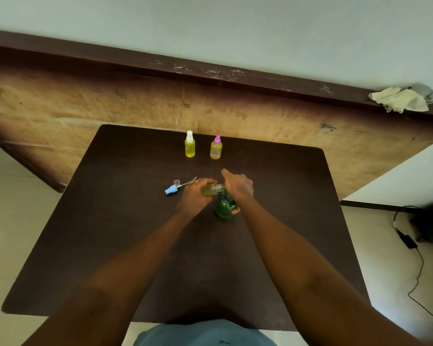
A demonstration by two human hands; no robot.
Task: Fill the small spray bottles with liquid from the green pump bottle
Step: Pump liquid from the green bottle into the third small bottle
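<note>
One small clear uncapped bottle [208,190], part-filled with yellow liquid, is gripped tilted in the left hand [195,196]. Its neck meets the spout of the green plastic pump bottle [224,207], clasped by the right hand [238,187] on the dark worktop [135,245]. A misaligned neck could spill liquid. A blue spray head [171,189] lies left. A white-capped bottle [190,144] and a pink-capped bottle [216,147] stand far, obstructing nothing.

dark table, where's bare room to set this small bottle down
Bare: the stretch right of the green pump bottle to the right edge of the dark brown table, and the left side beyond the blue spray cap. Crowded: the middle around the left hand and right hand, and the far edge by the white-capped spray bottle and pink-capped spray bottle.
</note>
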